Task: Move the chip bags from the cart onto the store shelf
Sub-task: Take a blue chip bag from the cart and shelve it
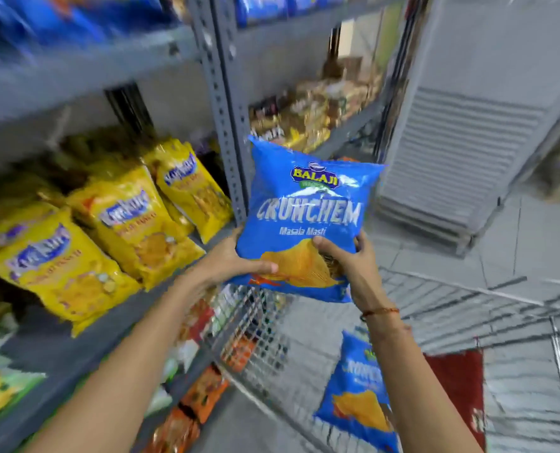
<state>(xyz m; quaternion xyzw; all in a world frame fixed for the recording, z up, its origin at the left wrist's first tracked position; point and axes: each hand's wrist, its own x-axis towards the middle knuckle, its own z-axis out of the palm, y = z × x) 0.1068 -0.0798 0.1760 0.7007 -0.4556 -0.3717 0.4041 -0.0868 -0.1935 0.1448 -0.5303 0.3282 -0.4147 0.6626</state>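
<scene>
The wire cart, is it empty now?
Not empty. One blue crinkly chip bag lies inside the silver wire cart.

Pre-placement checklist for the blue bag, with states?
1. Both hands on the blue chip bag: ok, left hand and right hand grip its lower corners.
2. Bag clear of the cart: ok, held above it.
3. Free shelf space: cannot tell; yellow bags fill the nearest level.
4. Matching blue stock on the top shelf: ok, though blurred.
5. Cart emptied: not ok, second blue bag remains.
</scene>
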